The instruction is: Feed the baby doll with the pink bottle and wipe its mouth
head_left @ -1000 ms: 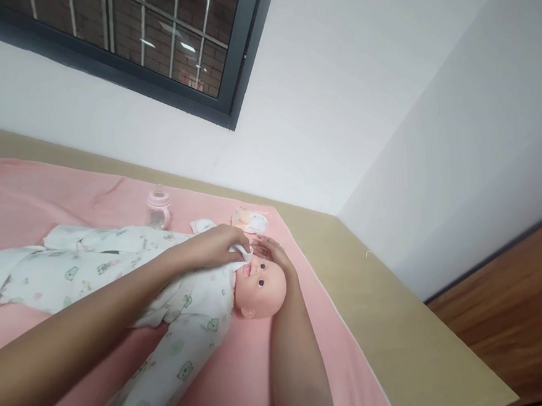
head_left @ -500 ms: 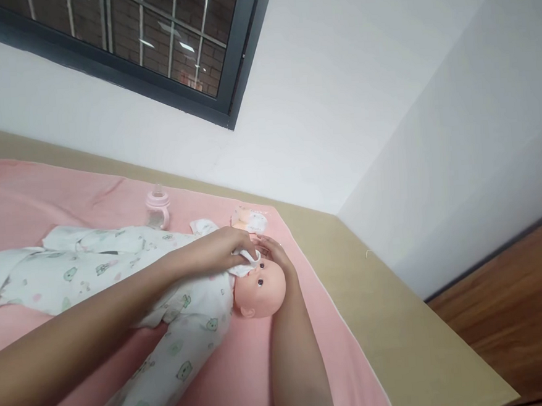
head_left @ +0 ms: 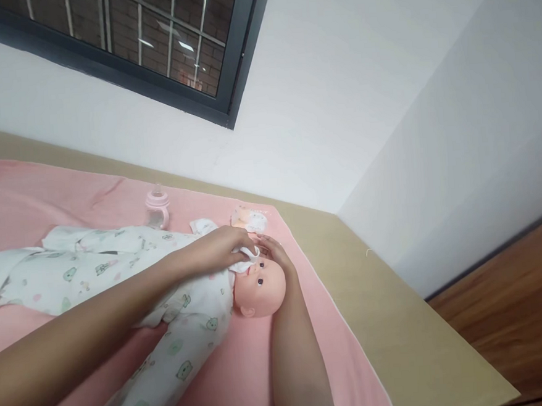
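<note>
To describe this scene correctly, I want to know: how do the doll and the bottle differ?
The doll lies face up; the bottle stands upright. The doll is much larger than the bottle. The doll wears patterned clothes; the bottle is clear and pink. Both are on the pink blanket.

The bald, rounded doll head (head_left: 264, 293) was smooth, softly shiny plastic; the white patterned doll suit (head_left: 167, 306), matt cloth. The pink-lidded, clear bottle with a handle (head_left: 157, 209) appeared plastic, and the brown panel (head_left: 514, 303), wood-grained.
</note>
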The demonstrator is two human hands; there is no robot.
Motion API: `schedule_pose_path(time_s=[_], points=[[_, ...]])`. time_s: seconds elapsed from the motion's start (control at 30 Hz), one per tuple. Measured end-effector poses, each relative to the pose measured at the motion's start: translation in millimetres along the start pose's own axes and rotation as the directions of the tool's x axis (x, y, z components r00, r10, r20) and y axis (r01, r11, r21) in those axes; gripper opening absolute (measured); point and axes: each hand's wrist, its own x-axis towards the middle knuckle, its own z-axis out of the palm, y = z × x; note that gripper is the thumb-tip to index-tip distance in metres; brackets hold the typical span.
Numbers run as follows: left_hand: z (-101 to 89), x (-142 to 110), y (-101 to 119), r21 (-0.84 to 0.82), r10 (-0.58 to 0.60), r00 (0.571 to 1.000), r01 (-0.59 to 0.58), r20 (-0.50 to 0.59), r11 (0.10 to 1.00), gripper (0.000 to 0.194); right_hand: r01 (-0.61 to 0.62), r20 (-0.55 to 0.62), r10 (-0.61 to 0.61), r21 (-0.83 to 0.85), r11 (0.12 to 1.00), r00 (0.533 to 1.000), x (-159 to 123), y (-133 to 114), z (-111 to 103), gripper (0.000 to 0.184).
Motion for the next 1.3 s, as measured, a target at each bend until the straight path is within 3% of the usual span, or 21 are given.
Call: schedule_pose_path(time_s=[0.23, 0.53, 0.8, 1.3], points=[[-5.1, -0.9, -7.0, -0.02, -0.005, 1.0, 0.005, -0.005, 1.0, 0.02, -0.011, 0.009, 0.011, 0.007, 1.0, 1.0, 5.2, 3.4, -4.1, 0.031], [-17.0, -5.4, -6.7, -0.038, -0.02, 0.982, 0.027, 0.186, 0.999, 0.017, -0.033, 0.023, 0.032, 0.033, 0.999, 0.999, 21.9, 11.4, -13.7, 0.038], [-13.3, -5.4, -8.6, -0.019, -0.059, 0.983, 0.063, 0.174, 0.998, 0.017, -0.033, 0.025, 0.032, 0.037, 0.999, 0.999, 25.2, 13.8, -15.4, 0.031], [-7.5, -2.6, -16.2, 0.097, -0.081, 0.996, 0.078, 0.031, 0.992, 0.021, -0.045, 0.02, 0.044, 0.032, 0.999, 0.999, 24.7, 11.0, -13.8, 0.028]])
